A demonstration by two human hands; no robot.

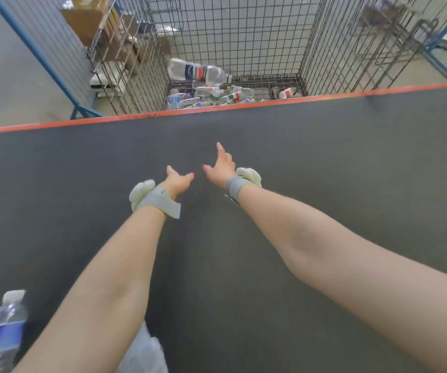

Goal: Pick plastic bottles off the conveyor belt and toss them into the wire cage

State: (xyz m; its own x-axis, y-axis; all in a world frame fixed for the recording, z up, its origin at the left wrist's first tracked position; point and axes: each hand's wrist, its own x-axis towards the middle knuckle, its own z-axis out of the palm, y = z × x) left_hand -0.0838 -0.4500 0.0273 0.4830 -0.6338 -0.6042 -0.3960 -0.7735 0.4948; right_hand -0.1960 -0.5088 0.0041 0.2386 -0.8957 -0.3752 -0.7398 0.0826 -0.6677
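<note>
head view | my arms stretch far across the conveyor belt [284, 162], aimed at the wire cage [244, 36] | left hand [179, 180] and right hand [221, 168] splayed, holding nothing | blurred bottles [198, 72] apparently airborne inside the cage, above the bottle pile [217, 97] | blue-labelled bottle [1, 327] near left on the belt, likely my next pick

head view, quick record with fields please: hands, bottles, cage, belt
left hand: open, holds nothing, stretched over the belt
right hand: open, holds nothing, fingers toward the cage
flying bottle: inside the cage, above the pile, apparently mid-air
pile: several bottles on the cage floor
blue-label bottle: lying on the belt, bottom left of view, beside the left forearm
clear plastic: under the left forearm, too blurred to identify
</note>
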